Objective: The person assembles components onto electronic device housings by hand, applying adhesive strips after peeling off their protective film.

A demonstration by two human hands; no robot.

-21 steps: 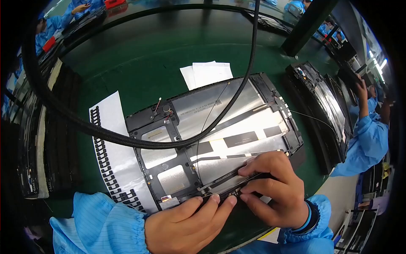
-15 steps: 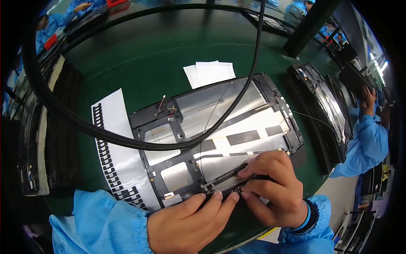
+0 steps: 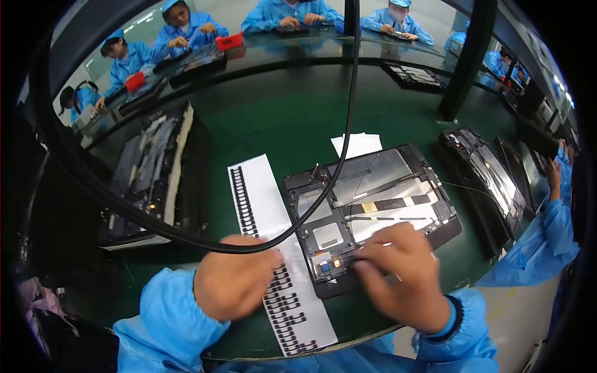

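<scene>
**Hands at the near edge of the opened tablet chassis**

Right hand (image 3: pixel 403 273), in a pale blue cuffed sleeve, lies palm down over the near right part of the flat black rectangular tablet chassis (image 3: pixel 373 208), its fingers (image 3: pixel 367 253) stretched leftward and pressed close together on the frame's lower edge. Whether anything is pinched beneath them cannot be told; the picture is blurred there. Left hand (image 3: pixel 233 283), also sleeved in blue, is loosely curled with knuckles up, resting on the long white backing sheet printed with rows of small black adhesive strips (image 3: pixel 273 248), which lies just left of the chassis and touches its side. Its fingertips are hidden, so its hold cannot be told either.

Inside the chassis show silver metal plates, a black ribbon band with a gold patch (image 3: pixel 385 204) and a small blue-and-orange component (image 3: pixel 329 265) just left of the right fingers. A thick black hanging cable (image 3: pixel 339 155) loops across the view, crossing in front of the chassis's left half and the sheet.

Beyond the chassis's far edge lie white paper slips (image 3: pixel 357 144) on the dark green glossy worktable (image 3: pixel 273 118). Left of the chassis, well apart, sits a black tray of stacked panels (image 3: pixel 158 168); to its right, another stack of dark panels (image 3: pixel 485 177). Farther off, other people in blue coats (image 3: pixel 186 28) work along the table's far side.
</scene>
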